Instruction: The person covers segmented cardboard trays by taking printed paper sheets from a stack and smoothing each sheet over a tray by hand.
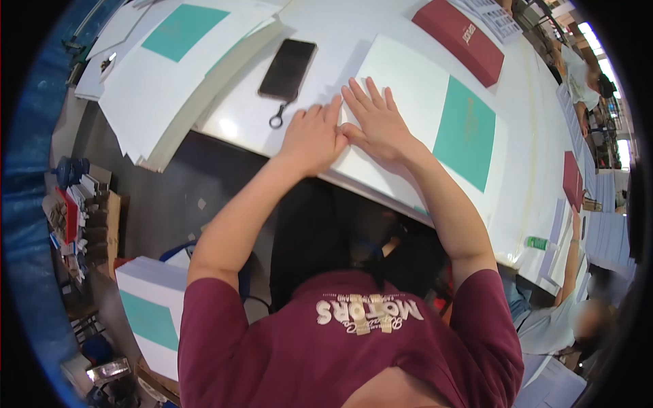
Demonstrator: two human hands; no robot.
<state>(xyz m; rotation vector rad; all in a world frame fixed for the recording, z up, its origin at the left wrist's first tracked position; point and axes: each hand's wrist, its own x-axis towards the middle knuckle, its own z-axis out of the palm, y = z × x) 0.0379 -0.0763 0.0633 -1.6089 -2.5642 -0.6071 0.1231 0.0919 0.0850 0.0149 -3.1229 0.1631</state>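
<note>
A large white printed sheet (398,75) with a green panel (469,132) lies on the white table in front of me. My right hand (379,124) rests flat on the left part of this sheet, its fingers spread. My left hand (313,139) is at the sheet's left edge, palm down, with its fingers slightly bent and the thumb touching or nearly touching my right thumb. Nothing shows in its grasp. Just beyond my left hand lies a black phone (288,68) with a ring strap (276,117).
At the left is a thick stack of white sheets with green panels (183,30). A dark red box (460,39) lies at the far side. Another stack (146,309) stands low at the left. Right, a co-worker's arm (573,255) reaches near a green-labelled bottle (537,243).
</note>
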